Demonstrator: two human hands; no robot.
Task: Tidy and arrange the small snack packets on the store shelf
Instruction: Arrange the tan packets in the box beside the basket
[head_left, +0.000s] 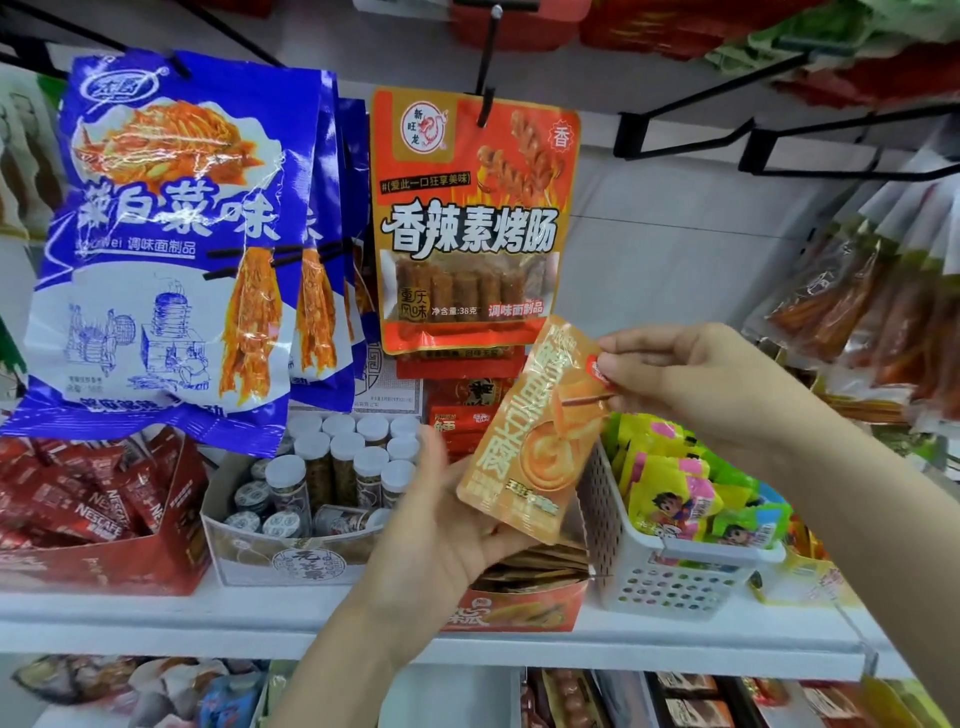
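Note:
A small orange snack packet (535, 431) with pale lettering is held tilted in front of the shelf. My right hand (696, 384) pinches its upper right edge between thumb and fingers. My left hand (447, 525) supports the packet's lower end from below and behind, palm up, fingers around its bottom edge. Directly beneath sits an orange display box (519, 610) with several similar flat packets stacked inside. The box's back part is hidden by my left hand.
A white perforated basket (670, 582) of yellow-green packets stands right of the box. A box of small white-capped jars (291, 551) and a red Nescafe box (104, 561) stand left. Blue bags (171, 239) and an orange sausage packet (467, 223) hang above from hooks.

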